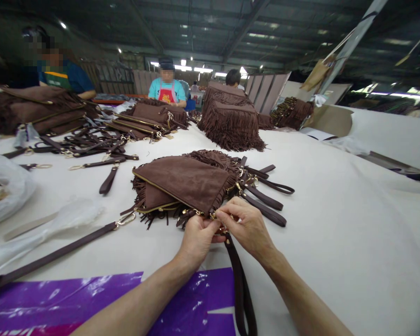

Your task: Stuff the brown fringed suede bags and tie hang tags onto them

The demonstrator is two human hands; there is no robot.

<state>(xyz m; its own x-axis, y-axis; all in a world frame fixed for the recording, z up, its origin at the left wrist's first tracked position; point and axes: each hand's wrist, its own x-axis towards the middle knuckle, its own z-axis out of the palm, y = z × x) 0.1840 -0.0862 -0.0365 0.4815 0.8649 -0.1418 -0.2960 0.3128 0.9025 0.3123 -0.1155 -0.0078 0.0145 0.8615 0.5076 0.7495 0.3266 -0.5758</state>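
Note:
A brown suede fringed bag (192, 179) with a gold zipper lies on top of other fringed bags in front of me. My left hand (200, 235) is closed on the bag's near edge, thumb on top, beside the zipper end. My right hand (247, 226) pinches at small gold hardware on the same corner, its fingertips meeting my left thumb. From below the fingers a dark brown wrist strap (238, 280) hangs towards me over the table. The fingers partly hide the metal clasp between them. More looped wrist straps (266, 200) stick out at the bags' right side.
Loose straps with gold clips (91, 142) lie at the left, near stacked bags (143, 116). A tall fringed pile (229, 114) stands at the back. Plastic bags (3, 191), a long strap (63, 247) and a purple sheet (196, 298) lie nearer. Co-workers (166, 88) are across the white table.

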